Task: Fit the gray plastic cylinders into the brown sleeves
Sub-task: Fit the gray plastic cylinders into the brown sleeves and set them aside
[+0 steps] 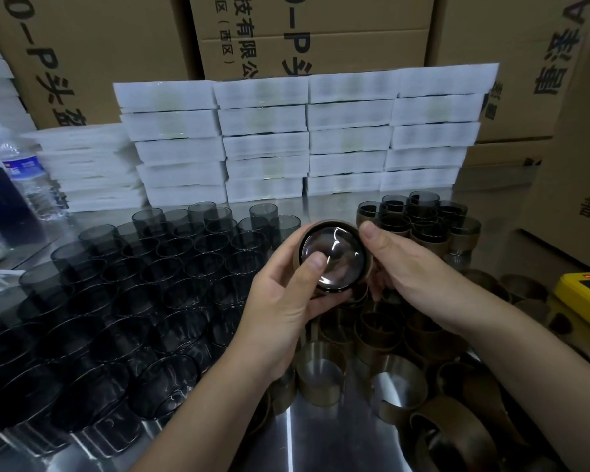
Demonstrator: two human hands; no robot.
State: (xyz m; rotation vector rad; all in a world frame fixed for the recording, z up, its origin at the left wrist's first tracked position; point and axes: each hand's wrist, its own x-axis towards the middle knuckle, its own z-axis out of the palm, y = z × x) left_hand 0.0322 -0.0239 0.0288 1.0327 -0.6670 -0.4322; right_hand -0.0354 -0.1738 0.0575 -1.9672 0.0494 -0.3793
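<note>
1. Gray plastic cylinder (pixel 341 247) sits at frame centre, raised above the desk (pixel 288 437), its glossy closed end facing the camera. It is seated inside a brown sleeve (pixel 331 222); only the sleeve's rim shows around it.
2. Left hand (pixel 280 301) comes in from lower centre and cups the brown sleeve from below and the left. Its thumb (pixel 315 264) is pressed flat on the cylinder's end face.
3. Right hand (pixel 409 267) grips the brown sleeve from the right, its thumb (pixel 372 233) on the upper right rim.
4. Loose gray cylinders (pixel 150 267) stand packed across the left half. Empty sleeves (pixel 321 373) lie below and right of the hands. Sleeved cylinders (pixel 423 226) stand grouped at upper right.
5. Hidden or unclear: the fingers of both hands behind the sleeve; how deep the cylinder sits cannot be told. A yellow object (pixel 583 294) is cut off at the right edge.
</note>
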